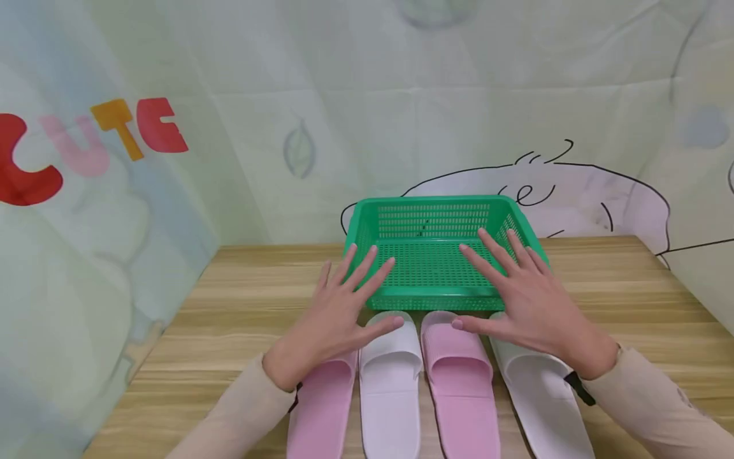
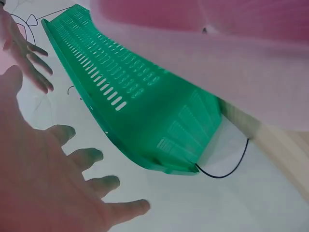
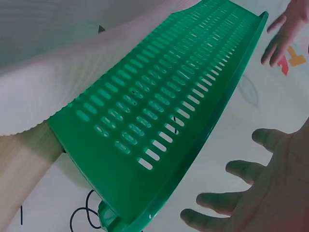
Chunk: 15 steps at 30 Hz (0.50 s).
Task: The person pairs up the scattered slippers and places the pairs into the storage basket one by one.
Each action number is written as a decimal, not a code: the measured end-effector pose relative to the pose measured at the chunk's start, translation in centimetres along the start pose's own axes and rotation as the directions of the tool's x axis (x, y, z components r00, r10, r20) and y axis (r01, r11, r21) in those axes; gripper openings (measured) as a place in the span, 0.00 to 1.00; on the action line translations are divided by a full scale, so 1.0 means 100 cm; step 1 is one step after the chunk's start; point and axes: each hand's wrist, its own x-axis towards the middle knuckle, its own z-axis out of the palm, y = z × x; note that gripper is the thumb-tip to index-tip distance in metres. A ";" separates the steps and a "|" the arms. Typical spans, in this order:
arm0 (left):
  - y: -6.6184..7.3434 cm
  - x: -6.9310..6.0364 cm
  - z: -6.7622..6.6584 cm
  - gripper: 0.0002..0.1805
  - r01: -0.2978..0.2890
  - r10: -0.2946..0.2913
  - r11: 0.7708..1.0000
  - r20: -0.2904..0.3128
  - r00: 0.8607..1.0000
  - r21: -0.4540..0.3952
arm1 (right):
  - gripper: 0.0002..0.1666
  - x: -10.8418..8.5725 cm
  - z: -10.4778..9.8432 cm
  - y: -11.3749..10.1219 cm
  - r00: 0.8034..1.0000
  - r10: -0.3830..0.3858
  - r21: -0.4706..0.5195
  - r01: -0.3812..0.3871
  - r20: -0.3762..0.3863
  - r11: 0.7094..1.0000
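Several slippers lie in a row on the wooden table, toes toward the basket: a pink one (image 1: 323, 408), a white one (image 1: 391, 408), another pink one (image 1: 467, 414) and another white one (image 1: 545, 408) at the right. My left hand (image 1: 335, 312), fingers spread, hovers over the left pink slipper's toe end and the basket's near left corner. Over the right white slipper, my right hand (image 1: 533, 306) is likewise spread. Both hold nothing. Behind the slippers stands a green plastic basket (image 1: 436, 292), with no item visible inside. A pink slipper (image 2: 203, 63) looms close in the left wrist view.
The wooden table (image 1: 229, 319) extends to both sides of the slippers. A printed cloth (image 1: 258, 127) with coloured letters and line drawings hangs behind the table and along its left side, close behind the basket.
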 end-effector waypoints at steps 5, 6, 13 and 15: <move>-0.007 -0.017 -0.001 0.51 -0.014 0.014 1.000 0.022 1.000 0.008 | 0.64 -0.004 0.003 -0.003 1.000 -0.015 0.028 0.015 0.016 0.999; -0.009 -0.020 -0.001 0.50 -0.014 0.014 1.000 0.024 1.000 0.007 | 0.64 -0.004 0.003 -0.003 1.000 -0.024 0.033 0.023 0.016 0.999; -0.015 -0.039 -0.004 0.50 -0.018 0.018 1.000 0.018 1.000 0.003 | 0.63 -0.008 0.003 -0.002 0.995 -0.094 0.055 0.095 -0.026 0.994; -0.015 -0.044 -0.005 0.49 -0.035 0.035 0.999 0.014 0.999 0.010 | 0.62 -0.009 0.003 -0.001 0.995 -0.099 0.060 0.100 -0.023 0.993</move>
